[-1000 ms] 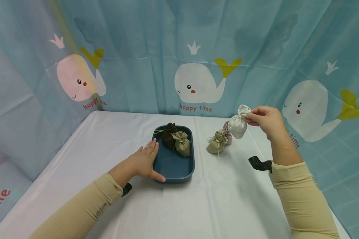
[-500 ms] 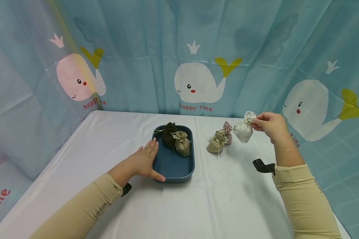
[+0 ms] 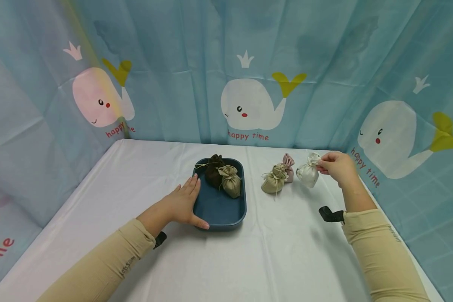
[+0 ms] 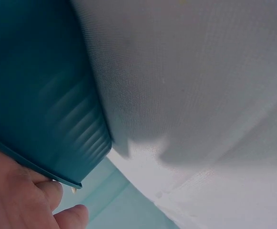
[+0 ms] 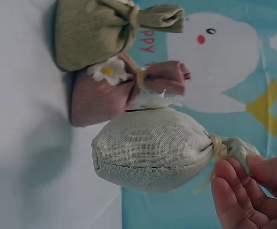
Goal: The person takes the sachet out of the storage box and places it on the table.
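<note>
My right hand (image 3: pixel 337 167) pinches the gathered neck of a white drawstring pouch (image 5: pixel 152 150), which hangs a little above the table. Just left of it stand a pink pouch (image 5: pixel 97 98) with a white flower and an olive-beige pouch (image 3: pixel 273 180). My left hand (image 3: pixel 181 203) rests with straight, spread fingers along the left rim of a blue tray (image 3: pixel 220 214). Inside the tray's far half lie a dark brown pouch (image 3: pixel 213 174) and a tan pouch (image 3: pixel 231 183). The left wrist view shows the tray's ribbed outer wall with fingers at its rim.
A white cloth (image 3: pixel 226 268) covers the table. Blue curtains printed with whales (image 3: pixel 245 105) hang along the back and both sides, close behind the pouches. The right forearm runs near the table's right edge.
My right hand has moved down and slightly right with the white pouch, away from the pink pouch and closer to the table. My left hand and the tray stay where they were.
</note>
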